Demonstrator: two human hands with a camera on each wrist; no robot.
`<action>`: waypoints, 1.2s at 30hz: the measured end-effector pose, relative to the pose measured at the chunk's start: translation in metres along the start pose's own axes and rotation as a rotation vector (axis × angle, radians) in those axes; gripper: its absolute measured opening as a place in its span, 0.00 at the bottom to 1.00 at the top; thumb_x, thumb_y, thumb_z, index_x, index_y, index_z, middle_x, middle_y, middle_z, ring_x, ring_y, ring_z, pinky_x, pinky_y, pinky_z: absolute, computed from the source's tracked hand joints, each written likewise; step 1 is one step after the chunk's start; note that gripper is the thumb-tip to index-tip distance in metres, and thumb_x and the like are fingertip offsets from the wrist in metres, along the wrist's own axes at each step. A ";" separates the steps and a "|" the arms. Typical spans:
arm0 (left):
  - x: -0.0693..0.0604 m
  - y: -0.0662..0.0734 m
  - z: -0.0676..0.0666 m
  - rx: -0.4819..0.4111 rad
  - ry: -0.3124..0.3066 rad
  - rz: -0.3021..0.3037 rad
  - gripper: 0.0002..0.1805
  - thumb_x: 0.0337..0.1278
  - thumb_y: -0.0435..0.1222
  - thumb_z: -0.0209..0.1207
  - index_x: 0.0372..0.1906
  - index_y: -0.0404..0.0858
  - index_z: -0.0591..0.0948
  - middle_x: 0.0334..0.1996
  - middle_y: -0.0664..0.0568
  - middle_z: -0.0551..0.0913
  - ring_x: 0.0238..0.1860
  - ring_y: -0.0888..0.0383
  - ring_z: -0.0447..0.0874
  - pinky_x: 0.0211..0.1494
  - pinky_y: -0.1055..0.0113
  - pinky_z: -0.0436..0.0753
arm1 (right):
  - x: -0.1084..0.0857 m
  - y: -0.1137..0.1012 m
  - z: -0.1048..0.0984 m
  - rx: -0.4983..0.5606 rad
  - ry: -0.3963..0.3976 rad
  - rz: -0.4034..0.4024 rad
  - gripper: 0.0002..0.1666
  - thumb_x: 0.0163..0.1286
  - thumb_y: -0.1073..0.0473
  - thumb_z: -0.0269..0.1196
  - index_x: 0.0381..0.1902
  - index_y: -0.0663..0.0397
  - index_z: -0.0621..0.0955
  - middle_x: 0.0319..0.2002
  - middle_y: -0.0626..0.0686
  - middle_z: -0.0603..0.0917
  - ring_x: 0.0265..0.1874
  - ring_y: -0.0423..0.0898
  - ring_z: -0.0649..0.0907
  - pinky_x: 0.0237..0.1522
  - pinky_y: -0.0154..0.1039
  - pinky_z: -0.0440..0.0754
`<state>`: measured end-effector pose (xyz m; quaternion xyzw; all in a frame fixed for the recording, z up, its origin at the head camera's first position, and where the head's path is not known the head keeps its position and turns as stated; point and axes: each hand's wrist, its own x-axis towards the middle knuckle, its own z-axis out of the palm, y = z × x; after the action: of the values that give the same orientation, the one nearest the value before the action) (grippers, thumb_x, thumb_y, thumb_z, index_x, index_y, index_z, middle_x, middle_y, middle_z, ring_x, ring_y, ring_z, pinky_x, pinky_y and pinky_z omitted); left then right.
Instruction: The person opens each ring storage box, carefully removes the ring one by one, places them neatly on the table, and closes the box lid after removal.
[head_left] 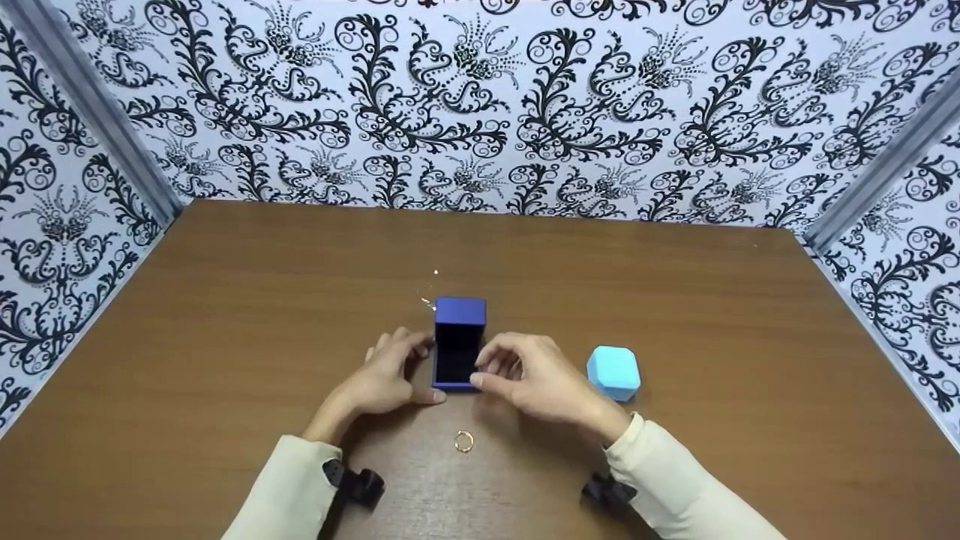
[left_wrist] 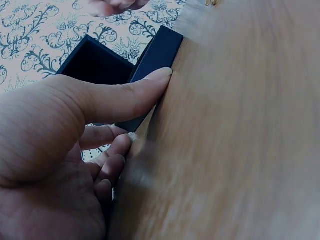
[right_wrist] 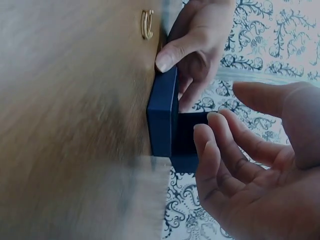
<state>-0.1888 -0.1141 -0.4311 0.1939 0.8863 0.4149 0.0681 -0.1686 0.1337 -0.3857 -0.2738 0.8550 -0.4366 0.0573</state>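
Observation:
A dark blue jewelry box (head_left: 460, 310) with a black inside stands on the table, its lid raised. My left hand (head_left: 384, 381) steadies it at the left side, the thumb lying against the front edge in the left wrist view, the other fingers bent by the side. Close to the box's right side hovers my right hand (head_left: 531, 375), fingers loosely bent. In the right wrist view a gap shows between that thumb and its fingers (right_wrist: 235, 150), with nothing in it. A gold ring (head_left: 464, 441) lies on the table in front of the box.
To the right of my right hand sits a light blue rounded box (head_left: 613, 372), its lid down. A thin shiny chain-like piece (head_left: 428, 303) lies just behind the dark blue box. Patterned panels (head_left: 480, 112) border the wooden table (head_left: 675, 285) at the back and sides.

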 end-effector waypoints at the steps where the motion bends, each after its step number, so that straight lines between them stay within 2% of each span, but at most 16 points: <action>1: 0.000 0.000 0.000 0.000 0.000 0.005 0.43 0.39 0.41 0.79 0.64 0.33 0.76 0.46 0.50 0.75 0.49 0.50 0.66 0.55 0.50 0.59 | 0.001 0.001 -0.001 0.012 0.013 0.010 0.08 0.67 0.58 0.70 0.39 0.55 0.84 0.30 0.44 0.83 0.30 0.41 0.81 0.35 0.37 0.80; 7: 0.001 -0.001 0.000 0.005 0.002 0.012 0.41 0.39 0.42 0.79 0.62 0.34 0.77 0.45 0.51 0.75 0.49 0.50 0.65 0.54 0.52 0.59 | 0.006 0.006 -0.007 0.041 0.082 0.055 0.10 0.66 0.55 0.71 0.39 0.56 0.85 0.30 0.46 0.84 0.30 0.43 0.81 0.37 0.40 0.81; 14: 0.001 -0.002 0.000 0.000 0.002 0.003 0.41 0.40 0.42 0.79 0.63 0.33 0.77 0.46 0.51 0.75 0.49 0.51 0.65 0.55 0.52 0.59 | 0.011 0.006 -0.012 0.056 0.160 0.098 0.12 0.64 0.53 0.72 0.39 0.56 0.86 0.30 0.47 0.85 0.29 0.44 0.81 0.35 0.37 0.80; 24: 0.001 -0.002 0.001 0.005 0.008 0.006 0.41 0.39 0.42 0.79 0.63 0.33 0.77 0.45 0.52 0.75 0.49 0.51 0.65 0.54 0.53 0.59 | 0.021 0.005 -0.014 0.077 0.270 0.184 0.15 0.65 0.51 0.72 0.41 0.57 0.86 0.34 0.48 0.86 0.34 0.45 0.83 0.42 0.41 0.81; 36: 0.001 -0.003 0.001 0.016 0.010 0.021 0.40 0.39 0.42 0.79 0.62 0.34 0.77 0.44 0.52 0.75 0.49 0.51 0.65 0.53 0.52 0.59 | 0.035 0.014 -0.012 0.117 0.316 0.283 0.18 0.66 0.45 0.71 0.40 0.54 0.86 0.33 0.48 0.85 0.36 0.45 0.82 0.44 0.41 0.79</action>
<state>-0.1907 -0.1147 -0.4339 0.2016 0.8879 0.4094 0.0576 -0.2086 0.1307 -0.3843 -0.0753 0.8564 -0.5108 -0.0010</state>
